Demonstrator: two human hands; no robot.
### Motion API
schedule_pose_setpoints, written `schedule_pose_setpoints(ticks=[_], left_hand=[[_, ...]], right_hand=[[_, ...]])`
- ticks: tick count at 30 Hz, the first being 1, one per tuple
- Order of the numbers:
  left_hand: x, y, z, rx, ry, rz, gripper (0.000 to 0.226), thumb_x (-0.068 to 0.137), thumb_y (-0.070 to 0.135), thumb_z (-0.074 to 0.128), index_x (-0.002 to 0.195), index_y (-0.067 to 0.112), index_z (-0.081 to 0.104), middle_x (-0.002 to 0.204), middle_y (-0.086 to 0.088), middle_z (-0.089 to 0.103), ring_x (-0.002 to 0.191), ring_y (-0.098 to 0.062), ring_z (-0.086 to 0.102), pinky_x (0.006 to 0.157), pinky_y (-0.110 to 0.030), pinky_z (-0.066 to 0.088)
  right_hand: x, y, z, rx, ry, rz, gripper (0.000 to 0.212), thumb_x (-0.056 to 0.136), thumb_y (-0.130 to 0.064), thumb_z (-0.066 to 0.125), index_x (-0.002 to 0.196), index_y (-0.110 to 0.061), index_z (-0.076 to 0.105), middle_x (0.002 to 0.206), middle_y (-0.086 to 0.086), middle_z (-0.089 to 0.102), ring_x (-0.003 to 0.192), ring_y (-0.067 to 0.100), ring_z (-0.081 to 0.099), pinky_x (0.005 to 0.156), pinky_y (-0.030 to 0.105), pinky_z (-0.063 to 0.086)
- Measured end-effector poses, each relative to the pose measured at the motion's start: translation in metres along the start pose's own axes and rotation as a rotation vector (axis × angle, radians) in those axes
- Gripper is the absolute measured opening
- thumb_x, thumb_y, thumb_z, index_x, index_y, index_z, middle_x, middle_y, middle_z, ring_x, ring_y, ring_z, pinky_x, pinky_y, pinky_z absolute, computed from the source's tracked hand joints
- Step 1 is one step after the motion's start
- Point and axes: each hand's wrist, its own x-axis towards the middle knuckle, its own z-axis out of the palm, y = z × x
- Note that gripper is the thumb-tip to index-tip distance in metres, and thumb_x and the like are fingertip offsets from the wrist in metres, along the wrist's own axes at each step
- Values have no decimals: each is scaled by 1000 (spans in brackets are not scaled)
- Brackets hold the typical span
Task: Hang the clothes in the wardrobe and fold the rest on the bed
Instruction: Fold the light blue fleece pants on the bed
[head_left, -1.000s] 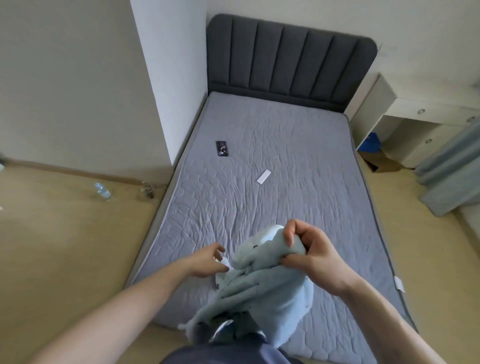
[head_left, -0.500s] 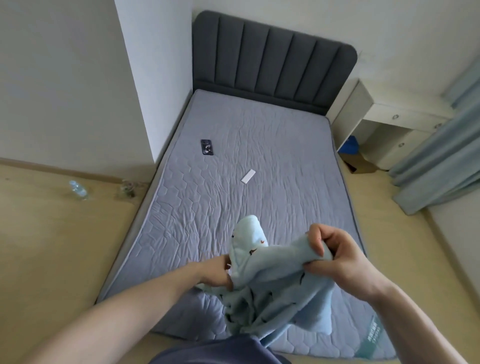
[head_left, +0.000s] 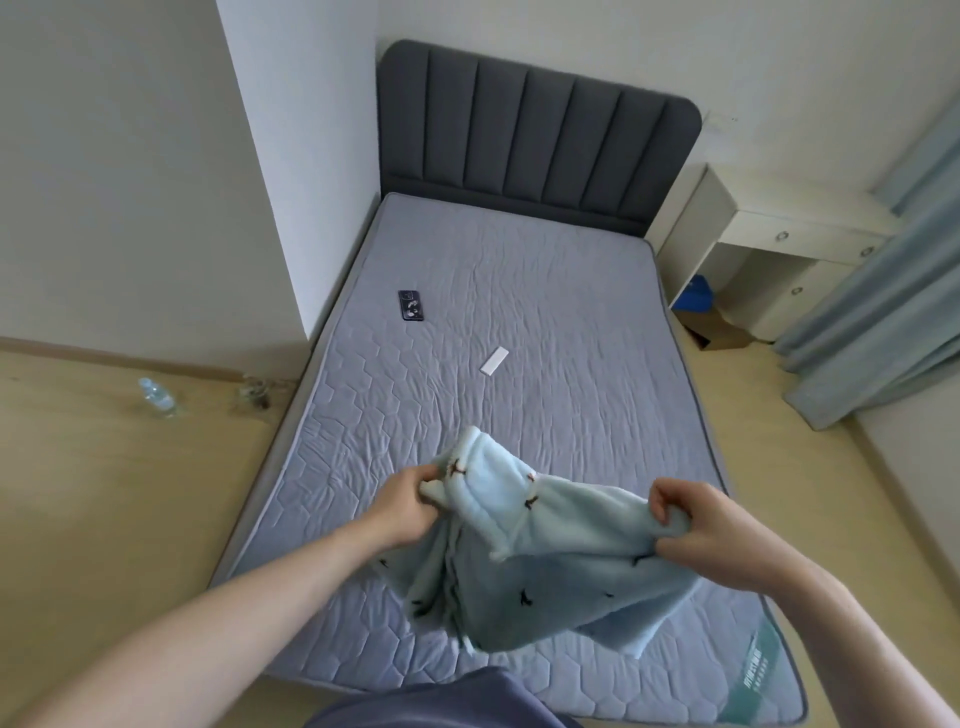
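Note:
A light blue fleece garment (head_left: 545, 561) with small dark marks hangs spread between my hands above the foot of the bed (head_left: 545, 322). My left hand (head_left: 408, 501) grips its left edge near the folded-over top. My right hand (head_left: 701, 525) pinches the right edge with curled fingers. The lower part of the garment droops onto the grey quilted mattress. No wardrobe or hanger is in view.
A dark phone (head_left: 411, 305) and a small white strip (head_left: 494, 360) lie on the mattress farther up. A water bottle (head_left: 156, 399) lies on the wooden floor at left. A white nightstand (head_left: 769, 249) and blue-grey curtain (head_left: 893, 270) stand at right.
My hands have moved apart, stretching the bunched garment open between them. My left hand, which was only beside the cloth a second ago, now grips its edge.

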Motion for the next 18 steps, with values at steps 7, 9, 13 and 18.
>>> schedule_pose_setpoints(ticks=[7, 9, 13, 18], left_hand=[[-22, 49, -23, -174, 153, 363, 31, 75, 4, 59, 62, 21, 37, 74, 10, 42, 64, -5, 39, 59, -22, 29], [-24, 60, -20, -168, 154, 423, 32, 73, -5, 59, 63, 19, 40, 75, 11, 43, 66, -4, 39, 62, -18, 30], [-20, 67, -26, -197, 234, 431, 43, 75, -7, 61, 64, 27, 38, 78, 11, 45, 69, -4, 42, 65, -15, 33], [-9, 22, -48, -62, 247, 332, 41, 75, 5, 74, 69, 29, 41, 98, 4, 53, 88, -14, 56, 74, -27, 45]], right_hand=[[43, -3, 59, 25, -56, 79, 137, 52, -84, 82, 162, -39, 14, 160, -14, 29, 148, 17, 37, 114, 38, 38], [61, -27, 79, 292, -75, 4, 117, 58, -79, 85, 155, -43, 32, 150, -28, 41, 144, 8, 42, 110, 29, 44], [83, -51, 116, 538, -91, -79, 44, 80, -52, 85, 116, -31, 72, 110, -13, 78, 105, 6, 73, 93, 36, 61], [93, -57, 114, 585, 216, -109, 16, 93, -9, 58, 94, -19, 71, 90, 0, 77, 91, 25, 74, 79, 39, 63]])
